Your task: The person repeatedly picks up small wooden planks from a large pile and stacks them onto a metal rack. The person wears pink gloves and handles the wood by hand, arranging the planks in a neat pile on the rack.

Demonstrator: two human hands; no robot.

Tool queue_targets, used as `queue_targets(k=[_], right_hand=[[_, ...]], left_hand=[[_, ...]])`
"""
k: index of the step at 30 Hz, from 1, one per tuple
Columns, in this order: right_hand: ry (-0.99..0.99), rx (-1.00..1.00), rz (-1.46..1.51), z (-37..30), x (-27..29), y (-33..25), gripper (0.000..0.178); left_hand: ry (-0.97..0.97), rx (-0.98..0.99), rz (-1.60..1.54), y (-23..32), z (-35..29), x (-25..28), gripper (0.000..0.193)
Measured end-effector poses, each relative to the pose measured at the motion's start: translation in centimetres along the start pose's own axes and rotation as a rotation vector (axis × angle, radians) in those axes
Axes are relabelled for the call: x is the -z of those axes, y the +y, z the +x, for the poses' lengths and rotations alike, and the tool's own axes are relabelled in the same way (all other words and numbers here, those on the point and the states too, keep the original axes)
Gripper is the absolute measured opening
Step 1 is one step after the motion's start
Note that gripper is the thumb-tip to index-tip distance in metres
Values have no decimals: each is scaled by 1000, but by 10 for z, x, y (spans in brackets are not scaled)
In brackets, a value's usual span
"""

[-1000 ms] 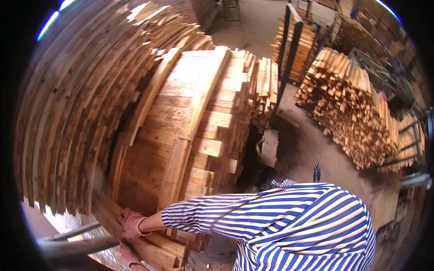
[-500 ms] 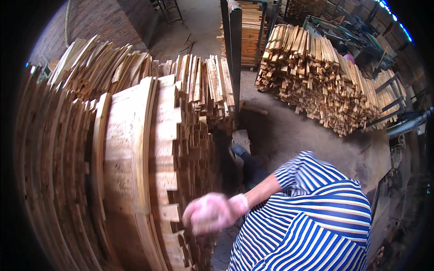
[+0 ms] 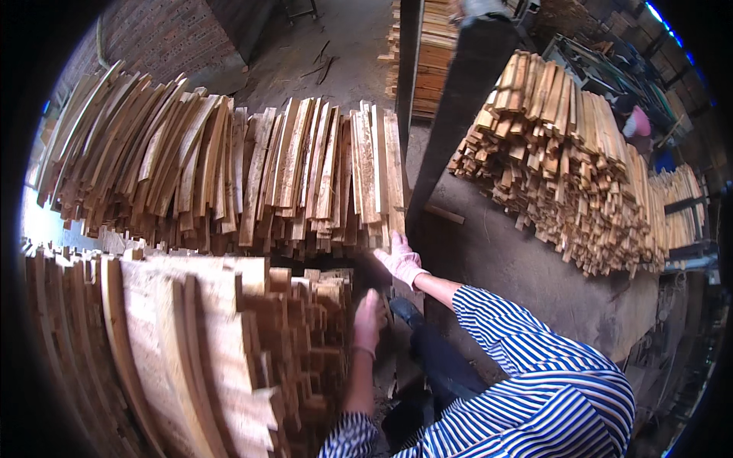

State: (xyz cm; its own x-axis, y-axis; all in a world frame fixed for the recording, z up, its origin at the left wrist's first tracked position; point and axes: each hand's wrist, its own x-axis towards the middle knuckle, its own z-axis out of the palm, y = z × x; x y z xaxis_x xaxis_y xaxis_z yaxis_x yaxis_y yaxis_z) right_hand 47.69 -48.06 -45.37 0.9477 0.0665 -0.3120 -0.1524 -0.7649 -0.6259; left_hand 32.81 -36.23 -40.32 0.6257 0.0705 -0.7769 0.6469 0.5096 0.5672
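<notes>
Reaching to the end of the upright stack of wooden slats (image 3: 305,175), my right hand (image 3: 401,259), in a pink glove, touches its last boards with fingers spread, gripping nothing. Nearer me than that stack, my left hand (image 3: 367,320) rests loosely curled against the side of a lower plank pile (image 3: 229,343). Beyond the slats' right end rises a dark post (image 3: 458,99), then a heap of short sticks (image 3: 565,160).

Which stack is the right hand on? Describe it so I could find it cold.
Start at the dark upright post in the middle. Left of its foot stands a row of wooden slats on edge; the right hand, in a pink glove, touches its right end. This stack lies beyond the nearer, lower pile that the left hand rests against, and its slats fan out.
</notes>
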Motion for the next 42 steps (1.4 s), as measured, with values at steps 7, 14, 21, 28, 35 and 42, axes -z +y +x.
queue_targets(k=[7,14,21,28,35,42], right_hand=[[209,-209,123,178,-27,11,107],[282,-583,242,234,-61,31,126],[114,-513,361,230,-68,27,130],[-14,-419,938,225,-73,22,97],[-206,-390,927,172,-61,21,73],[-656,-571,1427,17,-46,163,73]], left_hand=[[216,-55,164,50,234,-16,64],[202,-226,73,51,352,-41,83],[143,-120,85,67,371,-21,111],[70,-154,-180,89,366,-6,70],[241,-216,85,64,299,12,92],[292,60,93,4,73,-2,85]])
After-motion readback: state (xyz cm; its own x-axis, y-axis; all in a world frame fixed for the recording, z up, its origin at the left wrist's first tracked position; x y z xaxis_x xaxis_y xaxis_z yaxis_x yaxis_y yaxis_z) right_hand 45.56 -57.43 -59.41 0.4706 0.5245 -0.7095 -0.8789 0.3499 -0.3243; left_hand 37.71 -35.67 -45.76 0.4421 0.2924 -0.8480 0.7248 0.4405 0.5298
